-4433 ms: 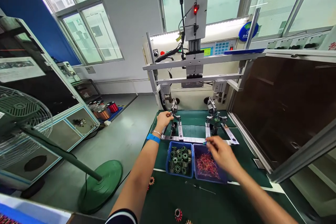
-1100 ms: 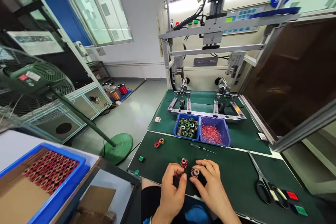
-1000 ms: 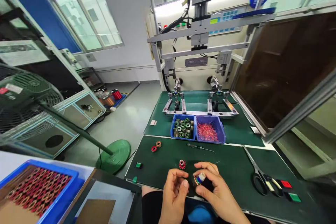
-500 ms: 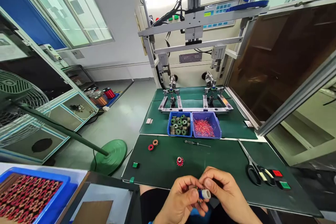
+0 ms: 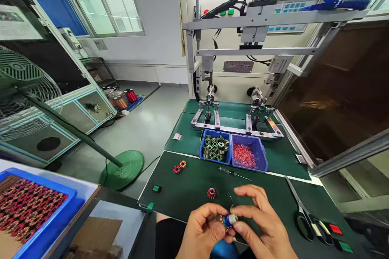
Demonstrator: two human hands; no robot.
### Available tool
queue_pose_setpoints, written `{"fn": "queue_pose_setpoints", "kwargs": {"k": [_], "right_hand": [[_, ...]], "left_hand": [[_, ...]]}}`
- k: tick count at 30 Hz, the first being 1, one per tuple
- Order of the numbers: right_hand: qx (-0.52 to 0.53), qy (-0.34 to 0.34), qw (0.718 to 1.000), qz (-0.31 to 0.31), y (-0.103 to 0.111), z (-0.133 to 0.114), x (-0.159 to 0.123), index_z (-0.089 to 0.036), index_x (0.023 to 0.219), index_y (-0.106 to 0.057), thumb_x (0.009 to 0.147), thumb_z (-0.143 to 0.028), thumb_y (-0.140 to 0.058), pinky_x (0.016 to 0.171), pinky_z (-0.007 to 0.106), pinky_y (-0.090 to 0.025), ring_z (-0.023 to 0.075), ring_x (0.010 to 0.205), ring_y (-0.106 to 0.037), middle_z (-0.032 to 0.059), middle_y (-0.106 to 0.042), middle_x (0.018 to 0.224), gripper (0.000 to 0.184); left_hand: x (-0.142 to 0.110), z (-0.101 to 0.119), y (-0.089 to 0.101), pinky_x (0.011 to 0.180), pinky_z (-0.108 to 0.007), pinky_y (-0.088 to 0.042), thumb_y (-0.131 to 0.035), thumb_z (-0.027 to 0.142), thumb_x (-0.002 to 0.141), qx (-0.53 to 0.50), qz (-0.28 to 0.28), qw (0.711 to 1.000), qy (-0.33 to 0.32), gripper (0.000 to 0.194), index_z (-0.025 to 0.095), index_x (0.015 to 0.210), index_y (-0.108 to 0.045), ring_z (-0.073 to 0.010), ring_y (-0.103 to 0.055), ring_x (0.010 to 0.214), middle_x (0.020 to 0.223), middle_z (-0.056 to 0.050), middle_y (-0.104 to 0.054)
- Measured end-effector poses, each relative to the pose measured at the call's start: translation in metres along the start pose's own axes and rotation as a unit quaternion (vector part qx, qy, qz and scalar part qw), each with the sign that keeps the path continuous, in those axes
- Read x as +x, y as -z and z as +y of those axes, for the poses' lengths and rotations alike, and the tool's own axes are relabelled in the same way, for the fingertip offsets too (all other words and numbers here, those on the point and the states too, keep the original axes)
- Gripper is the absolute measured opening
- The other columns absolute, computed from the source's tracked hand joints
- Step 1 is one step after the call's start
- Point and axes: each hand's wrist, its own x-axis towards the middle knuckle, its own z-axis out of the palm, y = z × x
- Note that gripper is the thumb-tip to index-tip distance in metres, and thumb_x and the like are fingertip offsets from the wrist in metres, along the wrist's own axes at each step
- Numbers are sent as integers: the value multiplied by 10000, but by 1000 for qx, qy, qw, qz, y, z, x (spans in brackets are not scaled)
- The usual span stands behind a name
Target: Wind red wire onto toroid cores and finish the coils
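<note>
Low at the front edge of the green mat, my left hand (image 5: 208,226) is closed around a small wound stator with a blue and white sleeve (image 5: 230,220) through its middle. My right hand (image 5: 261,220) meets it from the right, thumb and a finger closed about the sleeve's pale end, while the upper finger is raised off it. A thin wire (image 5: 231,199) sticks up from the stator between my hands. Just beyond lies another stator with red windings (image 5: 212,193). Two more, one red (image 5: 176,169) and one copper-coloured (image 5: 182,164), rest farther left.
A blue bin (image 5: 201,149) of green stator cores and a purple bin (image 5: 263,158) of red wire scraps stand before a metal fixture (image 5: 232,129). A screwdriver (image 5: 234,173) and large scissors (image 5: 304,214) lie on the mat. At left is a blue tray (image 5: 71,194) of wound stators.
The view has swung slightly to the right and tilted. My right hand's upper finger has lifted away from the stator, and the wire now stands up visibly. My left hand keeps its hold.
</note>
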Motion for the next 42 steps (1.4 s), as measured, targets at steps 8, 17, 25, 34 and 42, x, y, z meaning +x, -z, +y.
{"fn": "queue_pose_setpoints", "kwargs": {"k": [8, 17, 25, 34, 42], "right_hand": [[110, 18, 993, 28, -28, 18, 45, -235, 842, -681, 972, -313, -562, 906, 349, -512, 222, 1101, -596, 84, -616, 1159, 193], [462, -234, 853, -72, -71, 2, -23, -258, 1027, -733, 983, -539, -493, 851, 347, -526, 203, 964, -669, 74, -724, 1070, 372], [536, -262, 761, -255, -59, -57, -71, -148, 1068, -785, 966, -582, -489, 947, 381, -479, 252, 1057, -668, 154, -739, 1125, 536], [465, -473, 739, -116, -18, -69, -110, -131, 847, -727, 930, -590, -535, 627, 269, -478, 143, 623, -614, 73, -701, 752, 505], [473, -562, 665, 135, 4, -74, -155, -123, 680, -684, 827, -629, -631, 530, 239, -405, 122, 535, -564, 69, -662, 631, 530]], "left_hand": [[1, 32, 11, 525, -200, -522, -864, 472, 676, -57, 95, 994, 2, 396, 136, 855, -751, -124, -668, 573, 729, -55, -729], [-11, 14, 15, 555, -194, -545, -847, 434, 715, -183, 162, 967, -74, 337, 173, 903, -746, -115, -668, 605, 804, -44, -740], [-18, 11, 28, 505, -180, -549, -835, 422, 733, -69, 188, 965, -170, 290, 221, 931, -774, -94, -643, 546, 842, -4, -775], [-32, -10, 2, 532, -170, -532, -787, 427, 787, 10, 52, 997, -53, 264, 214, 943, -779, -77, -617, 537, 856, -42, -772], [-35, -33, -2, 560, -179, -505, -790, 431, 781, 5, -15, 998, 61, 275, 209, 942, -778, -83, -611, 558, 856, -65, -758]]}}
